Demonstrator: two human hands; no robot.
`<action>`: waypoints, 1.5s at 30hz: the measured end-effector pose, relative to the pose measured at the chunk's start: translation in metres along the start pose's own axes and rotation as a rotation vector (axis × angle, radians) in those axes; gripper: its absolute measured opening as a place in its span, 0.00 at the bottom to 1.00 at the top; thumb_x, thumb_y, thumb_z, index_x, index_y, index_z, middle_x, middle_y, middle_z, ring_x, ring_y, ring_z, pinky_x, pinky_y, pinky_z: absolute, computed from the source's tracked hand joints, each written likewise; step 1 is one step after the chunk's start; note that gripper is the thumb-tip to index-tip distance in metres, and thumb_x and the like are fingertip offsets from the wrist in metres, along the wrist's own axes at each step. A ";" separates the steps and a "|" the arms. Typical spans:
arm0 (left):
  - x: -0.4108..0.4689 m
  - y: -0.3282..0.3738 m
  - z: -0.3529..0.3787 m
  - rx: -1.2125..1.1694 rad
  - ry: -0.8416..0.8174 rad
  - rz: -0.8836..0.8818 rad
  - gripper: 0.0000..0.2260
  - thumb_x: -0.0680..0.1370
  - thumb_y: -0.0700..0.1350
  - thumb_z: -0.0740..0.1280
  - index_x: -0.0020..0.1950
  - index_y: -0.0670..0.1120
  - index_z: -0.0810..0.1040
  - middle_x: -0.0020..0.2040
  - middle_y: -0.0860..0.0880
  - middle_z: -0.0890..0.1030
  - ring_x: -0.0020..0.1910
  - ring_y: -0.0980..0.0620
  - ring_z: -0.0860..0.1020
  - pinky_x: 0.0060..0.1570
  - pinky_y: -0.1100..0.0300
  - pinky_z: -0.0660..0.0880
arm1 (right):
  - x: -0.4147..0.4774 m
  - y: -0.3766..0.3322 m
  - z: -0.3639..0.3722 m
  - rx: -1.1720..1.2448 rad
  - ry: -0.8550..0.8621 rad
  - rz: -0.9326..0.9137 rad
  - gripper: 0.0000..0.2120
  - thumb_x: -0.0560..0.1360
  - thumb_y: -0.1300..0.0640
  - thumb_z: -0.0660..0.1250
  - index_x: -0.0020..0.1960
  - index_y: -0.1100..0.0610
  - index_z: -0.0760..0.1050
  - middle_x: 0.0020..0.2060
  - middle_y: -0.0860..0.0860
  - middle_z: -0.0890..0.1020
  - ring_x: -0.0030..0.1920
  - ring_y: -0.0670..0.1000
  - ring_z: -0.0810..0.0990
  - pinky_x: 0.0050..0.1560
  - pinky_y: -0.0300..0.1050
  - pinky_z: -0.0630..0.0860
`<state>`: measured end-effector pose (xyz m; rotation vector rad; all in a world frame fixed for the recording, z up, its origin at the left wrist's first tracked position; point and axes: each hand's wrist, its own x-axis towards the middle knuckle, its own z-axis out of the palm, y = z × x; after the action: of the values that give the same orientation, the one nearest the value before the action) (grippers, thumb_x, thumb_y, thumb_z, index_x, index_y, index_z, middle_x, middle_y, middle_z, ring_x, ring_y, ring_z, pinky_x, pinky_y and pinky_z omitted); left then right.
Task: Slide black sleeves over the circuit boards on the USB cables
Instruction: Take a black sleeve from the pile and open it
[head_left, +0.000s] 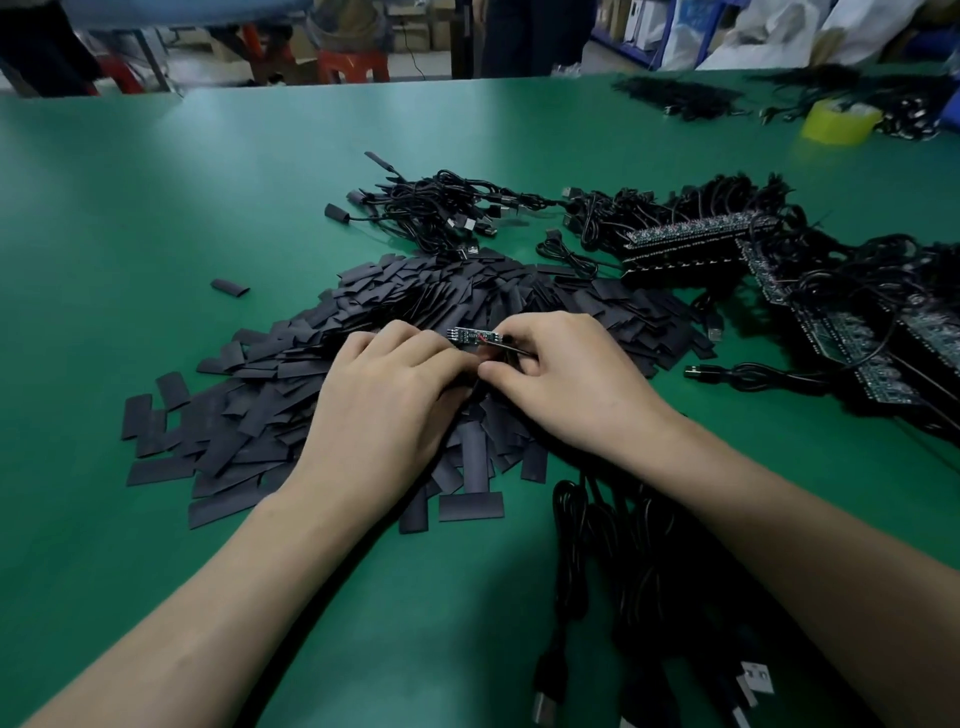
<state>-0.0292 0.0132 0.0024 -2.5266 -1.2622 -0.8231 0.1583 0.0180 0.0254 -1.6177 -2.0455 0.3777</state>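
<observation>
Fingers (519, 328) of my right hand (561, 384) pinch the circuit board (470, 335); left hand (384, 395) at its nine o'clock, grip hidden.

Dim overhead light (blurred, warped edges)

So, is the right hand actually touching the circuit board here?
Touching. The head view shows the right hand pinching the circuit board at its wired end, with no gap between the fingertip and the board.
</observation>
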 end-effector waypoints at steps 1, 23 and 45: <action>0.000 0.000 0.001 -0.003 -0.008 -0.010 0.08 0.78 0.44 0.74 0.57 0.49 0.85 0.51 0.51 0.84 0.52 0.42 0.80 0.50 0.49 0.70 | 0.000 0.001 0.000 0.008 -0.005 0.002 0.05 0.77 0.47 0.71 0.47 0.48 0.81 0.27 0.44 0.72 0.30 0.42 0.69 0.31 0.45 0.63; 0.002 0.002 -0.009 -0.594 0.247 -0.472 0.07 0.80 0.41 0.71 0.50 0.53 0.85 0.45 0.59 0.85 0.46 0.61 0.82 0.48 0.69 0.74 | -0.005 0.003 0.001 0.278 0.114 -0.008 0.05 0.77 0.47 0.72 0.45 0.48 0.82 0.35 0.46 0.84 0.37 0.46 0.83 0.43 0.54 0.81; -0.006 0.008 -0.016 -0.597 0.142 -0.199 0.14 0.73 0.50 0.77 0.57 0.48 0.86 0.49 0.55 0.83 0.47 0.58 0.79 0.49 0.67 0.71 | -0.015 0.009 -0.017 0.634 -0.199 -0.053 0.14 0.78 0.45 0.66 0.50 0.55 0.83 0.44 0.68 0.82 0.36 0.65 0.76 0.41 0.61 0.69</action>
<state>-0.0319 -0.0023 0.0134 -2.7189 -1.3957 -1.6007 0.1773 0.0047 0.0320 -1.1660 -1.8299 1.0780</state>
